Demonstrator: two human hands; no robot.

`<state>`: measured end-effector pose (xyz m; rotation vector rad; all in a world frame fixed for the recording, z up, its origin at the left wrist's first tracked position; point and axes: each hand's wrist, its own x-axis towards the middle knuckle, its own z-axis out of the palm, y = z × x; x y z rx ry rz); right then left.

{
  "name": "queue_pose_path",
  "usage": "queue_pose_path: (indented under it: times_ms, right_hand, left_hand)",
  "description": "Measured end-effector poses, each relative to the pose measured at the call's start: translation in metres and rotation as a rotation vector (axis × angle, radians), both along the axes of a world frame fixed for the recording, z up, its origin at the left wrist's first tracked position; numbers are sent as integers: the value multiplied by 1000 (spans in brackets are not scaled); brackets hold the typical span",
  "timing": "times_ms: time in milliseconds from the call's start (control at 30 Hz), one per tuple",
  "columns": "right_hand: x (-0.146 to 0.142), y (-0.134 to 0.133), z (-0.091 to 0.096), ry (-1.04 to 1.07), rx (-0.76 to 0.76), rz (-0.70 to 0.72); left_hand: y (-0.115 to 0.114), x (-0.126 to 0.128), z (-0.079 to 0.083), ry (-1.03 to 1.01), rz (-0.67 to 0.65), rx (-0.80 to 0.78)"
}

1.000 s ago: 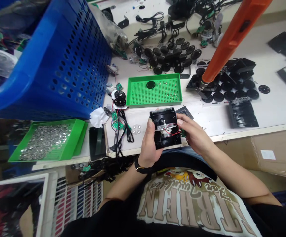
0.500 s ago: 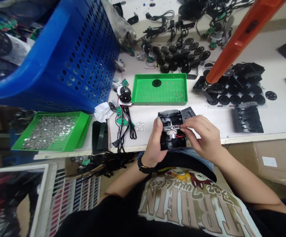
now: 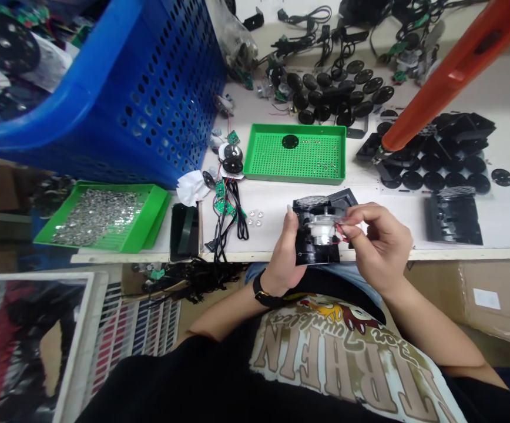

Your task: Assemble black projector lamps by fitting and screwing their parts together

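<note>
Left hand (image 3: 281, 252) cradles a black plastic housing (image 3: 319, 255) just above the counter (image 3: 272, 205), fingers curled around its edge. Right hand (image 3: 381, 244), nearly closed, pinches thin red wires (image 3: 344, 234) between thumb and fingertips, beside the housing's silver centre fitting (image 3: 321, 229). Green perforated tray (image 3: 294, 170) lies at 12 o'clock; blue perforated basket (image 3: 167, 106) stands at 10 o'clock.
</note>
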<state>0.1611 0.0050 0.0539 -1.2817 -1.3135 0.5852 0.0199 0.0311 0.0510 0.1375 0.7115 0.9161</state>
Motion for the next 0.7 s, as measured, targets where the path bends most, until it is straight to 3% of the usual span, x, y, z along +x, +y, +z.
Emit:
queue_pose_path:
  times_ms: [133,367,700]
  right_hand:
    - [4,3,2,-67,-136,99]
    - [11,16,-6,188,-379,132]
    - [8,21,-11,221,-425,160]
  left_hand:
    - [1,-1,1,0,-40,-1]
    - [4,-4,4,-21,-122,-34]
    - [6,-5,-2,25,-91,-67]
